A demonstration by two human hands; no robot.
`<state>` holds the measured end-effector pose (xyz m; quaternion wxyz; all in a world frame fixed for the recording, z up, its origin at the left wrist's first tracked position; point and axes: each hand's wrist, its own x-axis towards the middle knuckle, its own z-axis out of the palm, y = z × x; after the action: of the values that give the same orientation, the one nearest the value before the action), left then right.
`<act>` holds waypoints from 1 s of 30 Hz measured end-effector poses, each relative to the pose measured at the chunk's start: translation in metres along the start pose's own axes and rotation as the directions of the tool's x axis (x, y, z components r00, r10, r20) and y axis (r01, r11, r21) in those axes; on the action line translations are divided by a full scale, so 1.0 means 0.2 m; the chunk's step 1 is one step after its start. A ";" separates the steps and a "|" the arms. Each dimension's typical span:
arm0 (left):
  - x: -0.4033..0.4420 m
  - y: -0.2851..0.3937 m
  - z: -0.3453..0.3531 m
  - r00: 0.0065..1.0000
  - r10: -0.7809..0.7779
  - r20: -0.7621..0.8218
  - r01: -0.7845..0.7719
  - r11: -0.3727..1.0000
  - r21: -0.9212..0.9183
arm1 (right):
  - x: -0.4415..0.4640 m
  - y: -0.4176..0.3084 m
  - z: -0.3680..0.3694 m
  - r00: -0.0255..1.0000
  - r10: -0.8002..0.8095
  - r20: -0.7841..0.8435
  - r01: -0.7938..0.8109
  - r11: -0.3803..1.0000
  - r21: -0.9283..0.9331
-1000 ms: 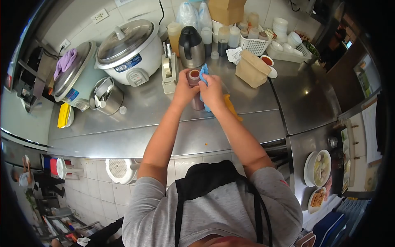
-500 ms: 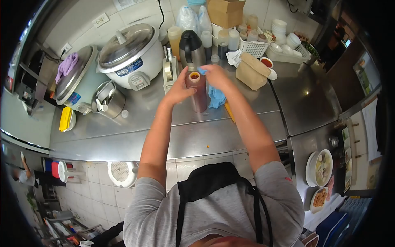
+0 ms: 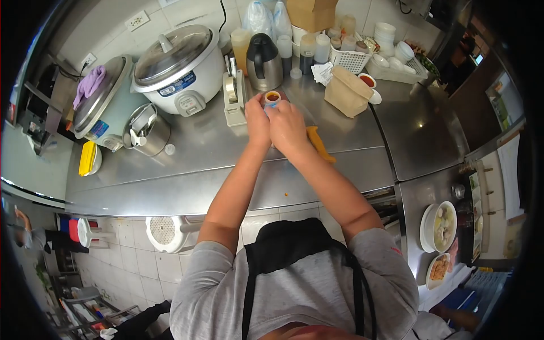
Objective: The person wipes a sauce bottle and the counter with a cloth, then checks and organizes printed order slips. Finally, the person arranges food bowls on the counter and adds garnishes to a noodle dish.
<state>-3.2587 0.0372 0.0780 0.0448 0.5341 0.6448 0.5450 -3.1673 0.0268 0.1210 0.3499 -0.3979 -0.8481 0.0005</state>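
An uncapped squeeze bottle of reddish sauce [image 3: 272, 97] stands upright on the steel counter, its open mouth facing up. My left hand [image 3: 258, 120] is closed round its left side. Pressed against the neck from the right is my right hand [image 3: 287, 126], with a bit of blue cloth [image 3: 271, 105] showing between its fingers and the bottle. The hands touch each other and hide most of the bottle. A yellow-orange object [image 3: 320, 145] lies just right of my right hand.
Behind the bottle stands a steel thermos [image 3: 264, 63], with a tape dispenser [image 3: 234, 99] to its left. A paper bag [image 3: 348, 92] is at the right; a large rice cooker [image 3: 180, 73] stands at the left. Another person's arm [image 3: 456, 317] shows at lower right.
The blue cloth, hanging loose beside the bottle half a second ago, is now mostly hidden under my hands. Both hands have closed in round the bottle. A person's arm has appeared at lower right.
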 end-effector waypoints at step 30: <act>0.05 -0.11 -0.11 0.933 0.052 0.356 0.145 0.852 -0.503 | -0.10 0.08 0.15 0.920 0.311 0.238 -0.131 -0.327 0.936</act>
<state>-3.2910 0.0328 0.0762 0.3175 0.5756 0.4666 0.5917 -3.1646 0.0325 0.0815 0.5651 -0.1152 -0.3930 0.7162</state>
